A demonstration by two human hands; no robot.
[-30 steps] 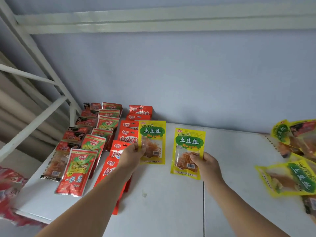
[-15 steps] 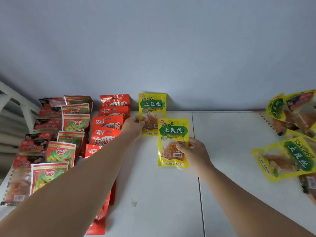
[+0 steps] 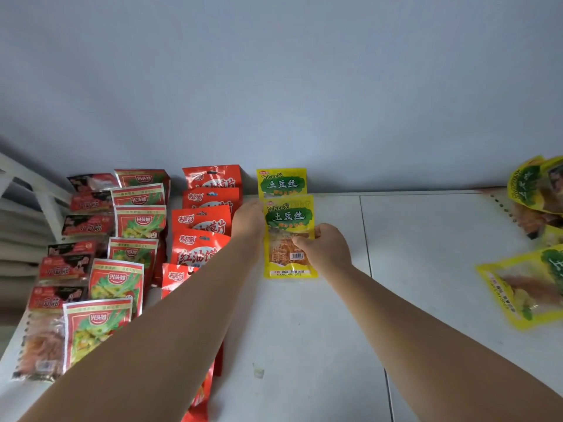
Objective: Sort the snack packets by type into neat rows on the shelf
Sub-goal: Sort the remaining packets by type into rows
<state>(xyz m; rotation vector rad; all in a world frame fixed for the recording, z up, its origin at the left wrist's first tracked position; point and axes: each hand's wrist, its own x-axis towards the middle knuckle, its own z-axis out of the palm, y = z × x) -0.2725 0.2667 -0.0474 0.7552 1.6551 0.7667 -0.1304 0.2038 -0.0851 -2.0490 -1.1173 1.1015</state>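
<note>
Two yellow packets with green labels lie overlapped at the back of the white shelf. The rear yellow packet leans near the wall. The front yellow packet covers its lower half. My right hand grips the front packet by its right edge, thumb on its clear window. My left hand touches the left edge of the yellow packets; its fingers are partly hidden behind them. Left of them run three rows: plain red packets, red-and-green packets and dark red packets.
A loose pile of yellow packets lies at the shelf's right end. A white metal frame stands beyond the left rows. A grey-blue wall closes the back. A seam divides the shelf boards.
Both hands moved toward the wall. The left-hand packet went to the back and the right-hand packet slid left and now overlaps its lower half. The camera tilted down and closer.
</note>
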